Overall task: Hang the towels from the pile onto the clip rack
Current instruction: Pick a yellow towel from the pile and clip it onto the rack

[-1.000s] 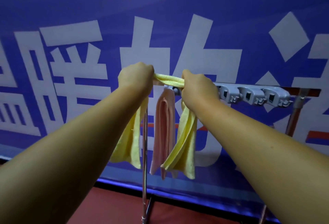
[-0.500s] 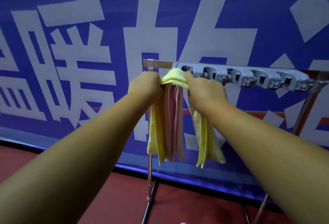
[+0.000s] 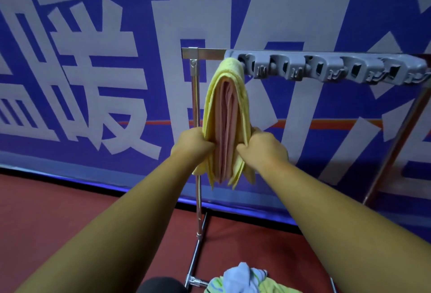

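A yellow towel (image 3: 211, 97) hangs from the leftmost clip of the grey clip rack (image 3: 326, 67), draped over a pink towel (image 3: 227, 115) that shows between its two halves. My left hand (image 3: 192, 144) grips the yellow towel's left half low down, and my right hand (image 3: 263, 147) grips its right half at the same height. The other clips on the rack hold nothing. A pile of towels (image 3: 242, 280), light blue, striped and green-yellow, lies at the bottom edge below my arms.
The rack sits on a metal stand with a left post (image 3: 196, 111) and a slanted right post (image 3: 394, 143) on a red floor (image 3: 70, 211). A blue banner (image 3: 93, 59) with large white characters stands close behind. A dark round object (image 3: 161, 285) shows at the bottom.
Both hands slid down from the top of the yellow towel at the rack to its lower part. The towel's halves now hang together around the pink towel. The view has tilted downward.
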The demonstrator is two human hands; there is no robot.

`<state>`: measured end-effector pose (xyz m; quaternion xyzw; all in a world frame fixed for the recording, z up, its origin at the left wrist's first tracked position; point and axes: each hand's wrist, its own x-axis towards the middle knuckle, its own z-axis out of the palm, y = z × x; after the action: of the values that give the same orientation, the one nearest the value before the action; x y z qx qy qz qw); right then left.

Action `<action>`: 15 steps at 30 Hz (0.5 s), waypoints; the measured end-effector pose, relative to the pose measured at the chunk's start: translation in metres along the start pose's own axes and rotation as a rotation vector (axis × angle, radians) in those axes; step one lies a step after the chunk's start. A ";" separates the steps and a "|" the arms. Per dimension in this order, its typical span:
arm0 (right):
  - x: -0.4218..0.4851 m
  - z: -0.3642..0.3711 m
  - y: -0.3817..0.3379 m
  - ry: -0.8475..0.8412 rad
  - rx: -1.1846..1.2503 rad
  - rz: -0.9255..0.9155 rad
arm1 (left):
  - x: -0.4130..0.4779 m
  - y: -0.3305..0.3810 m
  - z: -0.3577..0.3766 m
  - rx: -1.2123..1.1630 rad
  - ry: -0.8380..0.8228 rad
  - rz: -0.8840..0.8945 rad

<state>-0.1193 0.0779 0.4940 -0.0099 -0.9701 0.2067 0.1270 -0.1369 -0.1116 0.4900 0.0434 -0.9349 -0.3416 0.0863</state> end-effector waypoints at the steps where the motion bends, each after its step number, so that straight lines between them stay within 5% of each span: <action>1: -0.002 0.009 0.004 -0.054 -0.016 0.017 | 0.001 -0.007 0.008 0.018 -0.008 -0.020; 7: -0.012 0.066 0.034 -0.386 -0.023 0.065 | -0.007 -0.042 0.053 0.085 -0.162 -0.166; 15: -0.036 0.139 0.087 -0.612 -0.097 0.156 | -0.025 -0.099 0.128 0.225 -0.463 -0.314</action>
<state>-0.1223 0.0992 0.3277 -0.0277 -0.9683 0.1626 -0.1876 -0.1342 -0.1022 0.3265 0.1179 -0.9435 -0.2459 -0.1883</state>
